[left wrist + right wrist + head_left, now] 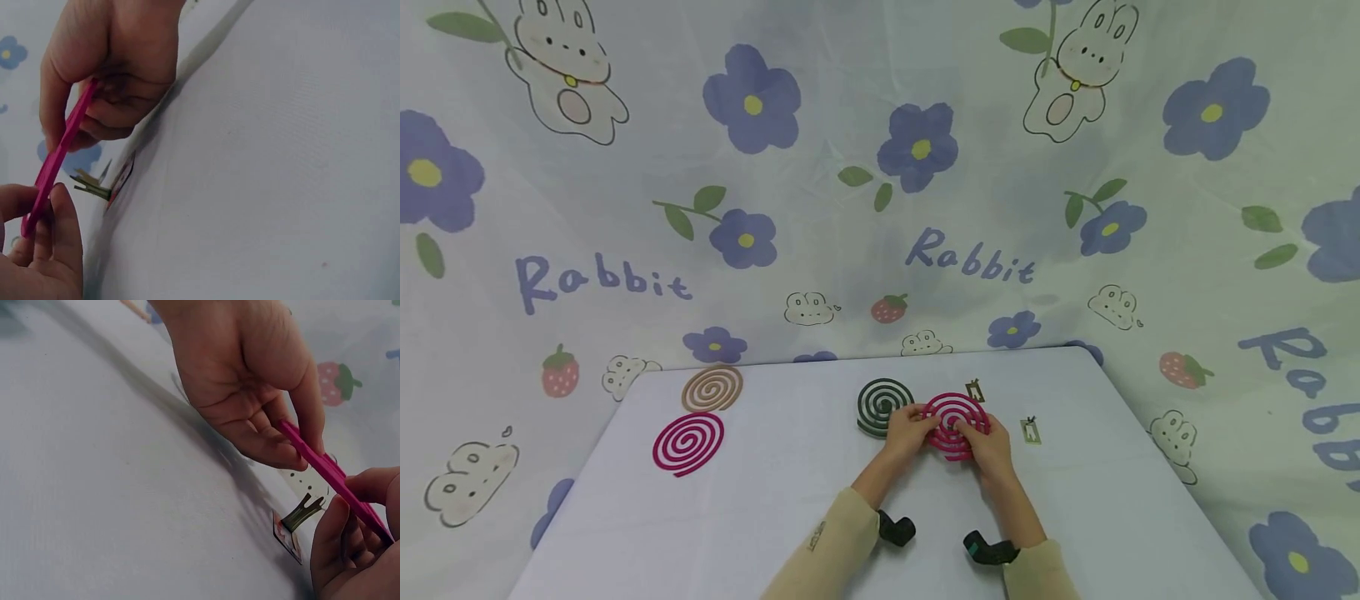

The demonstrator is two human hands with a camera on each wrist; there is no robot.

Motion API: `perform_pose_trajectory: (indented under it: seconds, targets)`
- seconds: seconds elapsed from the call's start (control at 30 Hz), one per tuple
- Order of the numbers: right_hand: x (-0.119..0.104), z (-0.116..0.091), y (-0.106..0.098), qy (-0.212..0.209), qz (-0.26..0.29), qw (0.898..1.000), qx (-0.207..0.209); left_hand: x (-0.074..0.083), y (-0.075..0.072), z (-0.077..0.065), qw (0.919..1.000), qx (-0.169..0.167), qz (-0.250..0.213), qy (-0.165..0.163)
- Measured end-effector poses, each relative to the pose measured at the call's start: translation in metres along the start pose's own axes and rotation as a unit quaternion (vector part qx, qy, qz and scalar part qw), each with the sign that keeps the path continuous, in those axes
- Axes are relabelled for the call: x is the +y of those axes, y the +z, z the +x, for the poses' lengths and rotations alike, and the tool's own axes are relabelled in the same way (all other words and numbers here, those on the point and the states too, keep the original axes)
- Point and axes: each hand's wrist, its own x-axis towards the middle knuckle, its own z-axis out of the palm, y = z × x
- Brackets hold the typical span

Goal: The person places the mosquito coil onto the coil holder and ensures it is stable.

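Both hands (908, 431) (992, 452) pinch pink spiral (952, 408); backdrop (820, 192) reads "Rabbit".

We can pass between the left pink coil (688, 443) and dark green coil (886, 407); a pronged stand (1031, 430) obstructs right of the right hand (993, 448).

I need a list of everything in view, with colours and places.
Table: 1, white, foreground
Cloth: 1, white, flowered, behind table
Raised coil: 1, pink, above table
Green coil: 1, dark green, left of raised coil
Resting coil: 1, pink, table's left
Tan coil: 1, tan, beyond resting coil
Small stands: 2, brass-coloured, table's right
Wrist cameras: 2, black, one per wrist
Sleeves: 2, beige, on arms
Left hand: 1, bare, holding raised coil
Right hand: 1, bare, likewise
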Motion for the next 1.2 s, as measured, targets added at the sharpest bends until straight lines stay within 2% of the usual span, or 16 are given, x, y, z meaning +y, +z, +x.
perform_pose_trajectory:
  seconds: [0.43,0.6,0.9,1.2]
  targets:
    - [0.0032,0.0010,0.0047,0.016,0.002,0.999,0.034,-0.0003,0.0006,0.0068,0.9988,-0.003,0.048,-0.004]
    - [0.0040,0.0004,0.0051,0.021,0.000,0.999,0.035,0.0012,-0.0002,0.0085,0.9976,-0.002,0.067,-0.012]
    - [0.0055,0.0012,0.0062,0.007,-0.014,0.999,0.036,0.0055,-0.0010,0.0059,0.9964,-0.005,0.085,-0.006]
    - [0.0057,-0.0002,0.0053,0.007,-0.015,0.999,0.035,-0.0013,0.0025,0.0080,0.9952,0.005,0.098,0.009]
